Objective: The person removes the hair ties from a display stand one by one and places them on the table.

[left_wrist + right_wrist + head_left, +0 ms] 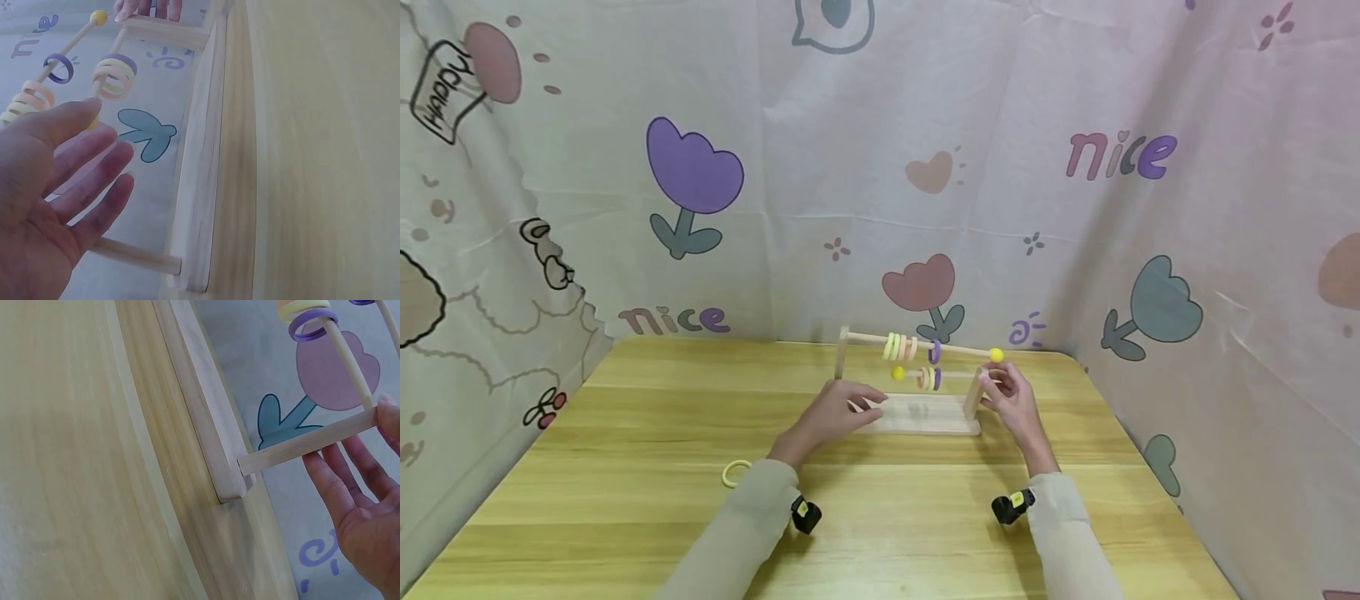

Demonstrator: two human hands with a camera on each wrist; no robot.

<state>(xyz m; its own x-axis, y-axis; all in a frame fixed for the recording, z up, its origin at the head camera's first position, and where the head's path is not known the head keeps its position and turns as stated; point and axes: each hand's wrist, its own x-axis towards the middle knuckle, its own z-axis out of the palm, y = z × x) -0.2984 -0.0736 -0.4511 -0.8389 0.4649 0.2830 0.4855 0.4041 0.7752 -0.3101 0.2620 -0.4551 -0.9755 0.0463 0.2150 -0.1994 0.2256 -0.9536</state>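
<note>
A wooden ring stand, its pale base (925,414) flat on the table, has a tall left post (840,354) and a shorter right post (974,395). My right hand (1017,408) pinches the short post near its top between thumb and fingers. My left hand (842,408) hovers by the tall post, fingers spread and loosely bent, holding nothing. In the left wrist view its thumb overlaps the ball-tipped end of the lower rod (117,41). That rod carries peach, pale yellow and purple rings (114,76). Several rings (900,347) sit on the upper rod (962,351), which ends in a yellow ball (996,355).
A loose yellow ring (726,476) lies on the wooden table (625,517), left of my left sleeve (737,525). Printed cloth (820,167) hangs behind the table and along both sides. The stand is near the table's back edge.
</note>
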